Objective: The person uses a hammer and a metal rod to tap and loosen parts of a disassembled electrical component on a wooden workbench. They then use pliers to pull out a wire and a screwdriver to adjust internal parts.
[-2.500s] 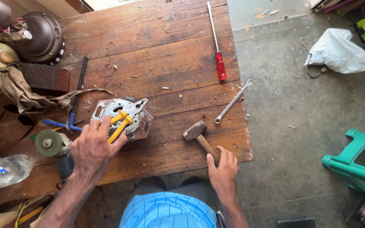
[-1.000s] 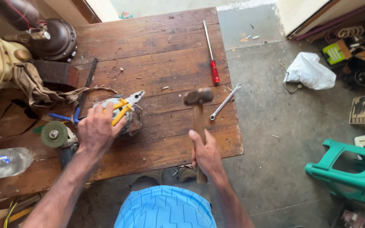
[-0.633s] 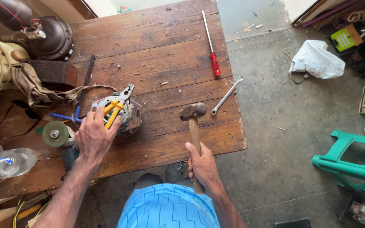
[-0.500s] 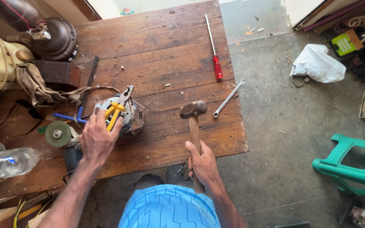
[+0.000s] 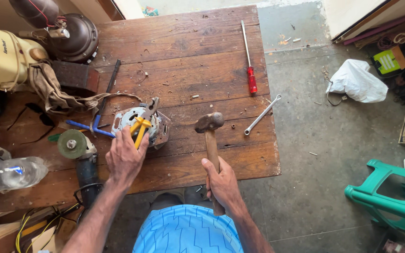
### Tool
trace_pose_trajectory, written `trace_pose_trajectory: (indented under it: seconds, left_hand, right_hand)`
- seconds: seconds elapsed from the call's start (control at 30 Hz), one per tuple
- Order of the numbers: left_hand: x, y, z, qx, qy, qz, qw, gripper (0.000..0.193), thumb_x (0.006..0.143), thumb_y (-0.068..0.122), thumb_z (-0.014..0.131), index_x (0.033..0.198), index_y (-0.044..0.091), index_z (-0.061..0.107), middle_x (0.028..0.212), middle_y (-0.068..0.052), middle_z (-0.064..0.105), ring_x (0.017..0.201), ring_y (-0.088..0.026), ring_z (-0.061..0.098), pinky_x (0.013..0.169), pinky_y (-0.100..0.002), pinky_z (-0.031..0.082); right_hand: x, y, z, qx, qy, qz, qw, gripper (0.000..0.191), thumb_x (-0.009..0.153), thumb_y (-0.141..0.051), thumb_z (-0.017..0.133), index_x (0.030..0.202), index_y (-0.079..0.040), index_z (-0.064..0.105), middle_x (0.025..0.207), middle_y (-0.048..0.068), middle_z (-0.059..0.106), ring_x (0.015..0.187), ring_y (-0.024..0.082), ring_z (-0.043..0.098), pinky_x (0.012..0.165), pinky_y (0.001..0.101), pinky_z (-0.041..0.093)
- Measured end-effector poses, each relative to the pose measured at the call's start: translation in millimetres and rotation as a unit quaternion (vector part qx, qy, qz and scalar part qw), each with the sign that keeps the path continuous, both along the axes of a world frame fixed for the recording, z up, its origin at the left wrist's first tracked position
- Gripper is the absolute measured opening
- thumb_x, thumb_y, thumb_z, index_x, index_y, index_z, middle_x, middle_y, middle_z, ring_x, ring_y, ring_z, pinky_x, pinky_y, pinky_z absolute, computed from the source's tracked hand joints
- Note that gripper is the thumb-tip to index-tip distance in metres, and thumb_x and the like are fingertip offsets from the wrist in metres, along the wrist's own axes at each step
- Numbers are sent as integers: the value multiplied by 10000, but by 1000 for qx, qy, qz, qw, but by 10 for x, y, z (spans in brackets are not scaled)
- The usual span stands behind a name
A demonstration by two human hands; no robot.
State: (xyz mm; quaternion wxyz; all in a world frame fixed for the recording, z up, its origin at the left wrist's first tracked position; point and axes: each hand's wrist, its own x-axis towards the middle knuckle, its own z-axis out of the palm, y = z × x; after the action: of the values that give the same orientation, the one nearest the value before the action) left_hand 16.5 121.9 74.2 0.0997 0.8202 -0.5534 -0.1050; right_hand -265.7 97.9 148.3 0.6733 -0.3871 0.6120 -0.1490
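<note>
My left hand (image 5: 126, 157) grips yellow-handled pliers (image 5: 142, 122) whose jaws rest on a round grey metal motor part (image 5: 137, 122) lying on the wooden table (image 5: 188, 61). My right hand (image 5: 221, 182) is closed around the wooden handle of a hammer (image 5: 210, 133), near the table's front edge. The hammer's metal head points away from me, just right of the motor part and apart from it.
A red-handled screwdriver (image 5: 249, 65) and a spanner (image 5: 261, 115) lie to the right on the table. An angle grinder (image 5: 77, 152), a plastic bottle (image 5: 10, 173), rags and dark round housings (image 5: 73, 35) crowd the left. A green stool (image 5: 392, 197) and white bag (image 5: 355, 82) sit on the floor.
My right hand took up the hammer from the table and now holds it with its head over the boards. My left hand stays on the pliers at the motor part.
</note>
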Motion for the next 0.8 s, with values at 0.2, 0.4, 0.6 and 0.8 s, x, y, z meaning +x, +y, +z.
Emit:
trace_pose_trajectory:
  seconds: [0.2,0.4,0.6,0.8]
  left_hand:
    - [-80,69,-77,-8,-96,-38,995,641,1025,598,451,1252,3,526,926,-133,554,718,-219,627,421,-315,555]
    - [-95,65,-18,-6,-101,-39,994,595,1010,589,490,1191,24,537,926,-148,558,755,-252,650,434,-348,574]
    - [-68,119,41,-24,-99,-23,995,546,985,554,569,1162,38,546,937,-149,565,782,-281,659,472,-385,575]
    - [42,178,175,-7,-87,5,996,513,979,540,579,1160,61,564,943,-142,587,787,-290,665,490,-416,577]
  right_hand:
    - [136,-85,133,-30,7,34,999,341,972,-416,603,915,-81,572,545,-8,521,410,90,531,377,284,470]
    - [398,-362,493,-149,-4,84,985,349,977,-434,596,922,-90,576,571,-33,537,450,76,565,376,283,482]
    - [775,-467,424,-226,26,76,971,370,1018,-432,545,972,-64,547,614,16,525,471,152,506,377,354,437]
    - [690,-510,201,-177,145,256,939,336,935,-388,639,970,-54,644,663,121,655,584,244,670,604,446,534]
